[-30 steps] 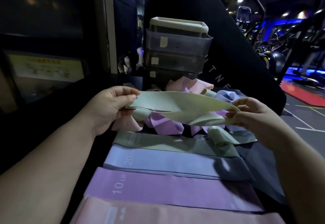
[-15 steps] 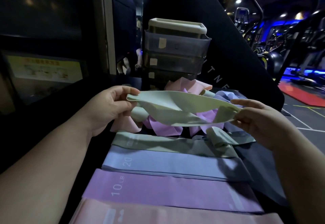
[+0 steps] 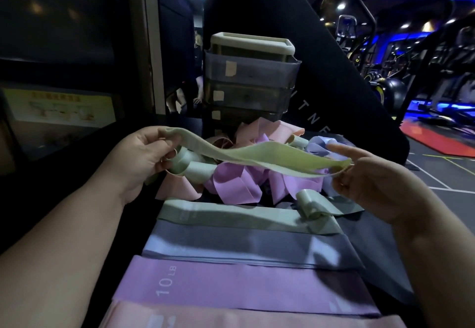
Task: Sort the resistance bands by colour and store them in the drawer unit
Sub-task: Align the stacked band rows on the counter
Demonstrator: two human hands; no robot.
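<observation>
the left hand [image 3: 144,159] pinches one end of a green band [image 3: 257,158] and the right hand [image 3: 365,181] pinches the other, so it hangs stretched between them, long axis running left to right, above the loose pile [image 3: 246,181] of pink, purple and green bands. below and nearer lies a flat green band [image 3: 231,215], also left to right, then a grey-blue [image 3: 244,246], a purple [image 3: 244,286] and a pink one [image 3: 231,318]. the held band is parallel to its green match, so it likely just needs lowering toward the body. the drawer unit [image 3: 252,80] stands beyond the pile, drawers shut.
</observation>
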